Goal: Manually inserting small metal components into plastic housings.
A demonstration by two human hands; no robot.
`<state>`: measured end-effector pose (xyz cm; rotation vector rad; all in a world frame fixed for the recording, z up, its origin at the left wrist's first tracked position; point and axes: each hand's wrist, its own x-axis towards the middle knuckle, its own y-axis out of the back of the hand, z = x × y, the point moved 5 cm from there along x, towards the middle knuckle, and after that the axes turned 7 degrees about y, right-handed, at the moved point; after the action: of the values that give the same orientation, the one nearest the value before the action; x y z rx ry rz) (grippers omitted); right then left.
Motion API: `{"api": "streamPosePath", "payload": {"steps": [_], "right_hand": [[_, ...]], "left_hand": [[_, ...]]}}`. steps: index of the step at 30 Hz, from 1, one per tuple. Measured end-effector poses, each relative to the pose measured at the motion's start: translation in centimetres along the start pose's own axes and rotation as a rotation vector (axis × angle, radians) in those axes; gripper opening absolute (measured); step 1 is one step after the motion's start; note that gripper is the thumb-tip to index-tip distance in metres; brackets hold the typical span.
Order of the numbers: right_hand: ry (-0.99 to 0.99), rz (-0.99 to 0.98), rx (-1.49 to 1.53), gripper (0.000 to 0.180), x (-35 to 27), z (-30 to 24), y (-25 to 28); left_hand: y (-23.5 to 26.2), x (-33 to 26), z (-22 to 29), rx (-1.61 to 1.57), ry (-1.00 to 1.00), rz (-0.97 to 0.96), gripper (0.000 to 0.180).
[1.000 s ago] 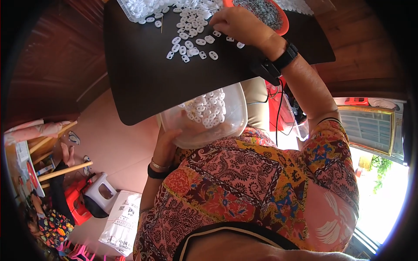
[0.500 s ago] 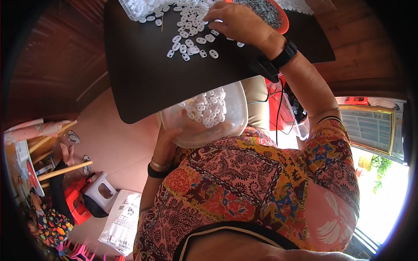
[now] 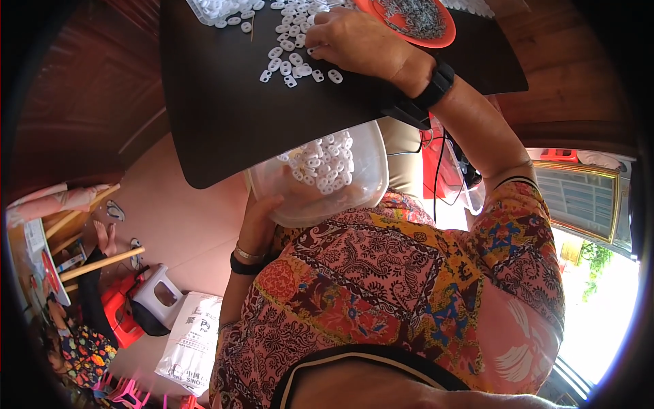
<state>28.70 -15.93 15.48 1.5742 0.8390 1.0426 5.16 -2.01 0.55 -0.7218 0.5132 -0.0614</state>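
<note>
The left hand clamps a translucent plastic tub below the surface's near edge, seemingly steadying it, while the right hand curls its fingers over white two-holed pieces, pinch unclear.

Off the tabletop at its left edge, dark reddish panelling; below its near left corner, a pinkish floor. Along the left side of that floor, a slipper lying near another person's bare feet, with a wooden pole slanting across just below. Farther down, a red stool beside a pale grey stool, then a white printed sack just beside the grey one. In the bottom left, pink plastic items, too blurred to name, and a flowered garment on the other person. Past the tabletop's near right corner, a gilt-framed panel, then green leaves against a glaring white opening.
</note>
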Motion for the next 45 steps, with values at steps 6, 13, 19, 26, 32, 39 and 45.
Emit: {"api": "streamPosePath", "payload": {"steps": [6,13,19,26,32,39,45], "right_hand": [[0.072,0.105,-0.109,0.012,-3.1,-1.7,0.3],[0.062,0.110,-0.019,0.015,-3.4,-1.8,0.8],[0.202,0.152,-0.019,0.021,-0.4,-1.8,-0.1],[0.230,0.082,-0.253,0.017,-0.5,-2.0,0.9],[0.212,0.125,0.056,0.015,1.7,-3.1,1.6],[0.180,-0.015,0.060,0.020,3.0,-2.3,-1.2],[0.239,-0.012,0.043,0.015,4.0,-2.3,0.3]], "left_hand": [[-0.4,-0.1,0.4,-0.028,-0.019,-0.012,0.060],[-0.3,0.1,0.2,0.006,-0.019,-0.012,0.060],[-0.4,-0.2,0.1,0.016,-0.020,0.015,0.062],[-0.2,-0.2,0.2,0.028,-0.042,0.019,0.063],[-0.3,-0.3,0.0,0.004,-0.008,0.019,0.062],[-0.2,-0.4,-0.1,0.007,-0.002,0.033,0.061],[0.0,-0.4,0.0,0.019,-0.011,0.027,0.059]]}}
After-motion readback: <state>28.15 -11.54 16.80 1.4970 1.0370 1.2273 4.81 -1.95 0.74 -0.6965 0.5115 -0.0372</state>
